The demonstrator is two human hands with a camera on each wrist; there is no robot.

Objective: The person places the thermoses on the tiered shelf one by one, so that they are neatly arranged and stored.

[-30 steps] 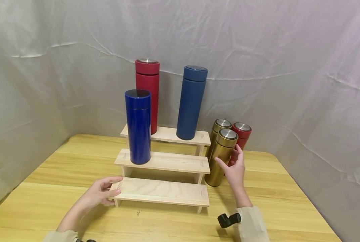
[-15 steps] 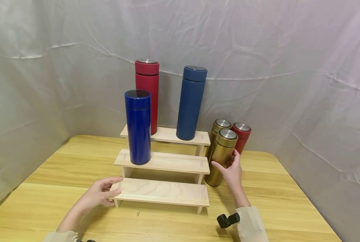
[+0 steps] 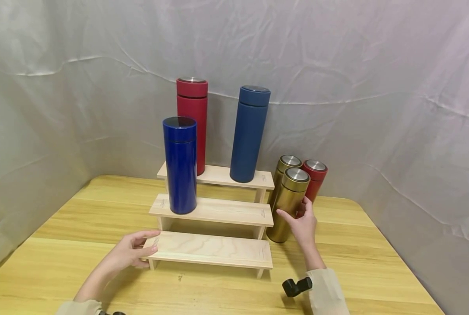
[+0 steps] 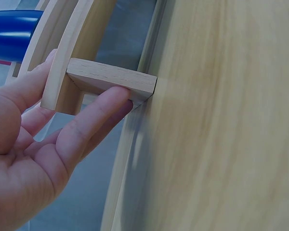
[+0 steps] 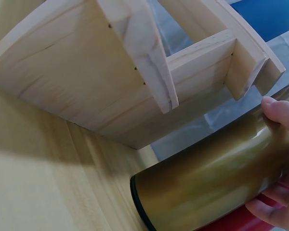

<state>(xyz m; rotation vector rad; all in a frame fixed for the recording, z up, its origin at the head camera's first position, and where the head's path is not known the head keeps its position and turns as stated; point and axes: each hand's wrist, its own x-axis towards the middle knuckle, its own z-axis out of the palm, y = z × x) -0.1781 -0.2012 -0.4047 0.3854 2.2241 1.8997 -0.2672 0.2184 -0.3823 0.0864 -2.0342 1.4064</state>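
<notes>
At the left end of the three-step wooden stand (image 3: 215,249), my left hand (image 3: 126,253) holds the lowest step, thumb and index finger at its top. The left wrist view shows other fingers against the stand's leg (image 4: 113,77). My right hand (image 3: 303,225) grips the front gold thermos (image 3: 288,199), which stands upright on the table right of the stand. Its thumb lies on the near side and the fingers wrap behind, partly hidden. In the right wrist view the gold thermos (image 5: 207,168) shows its dark base rim near the table.
A second gold thermos (image 3: 291,161) and a small red thermos (image 3: 316,173) stand close behind. On the top step are a tall red thermos (image 3: 192,100) and a matte blue one (image 3: 250,135); a glossy blue thermos (image 3: 181,170) occupies the middle step. Grey cloth (image 3: 100,109) surrounds the table.
My right hand has moved slightly left and down and closed round the front gold thermos. The left hand, the stand and the thermoses look unmoved.
</notes>
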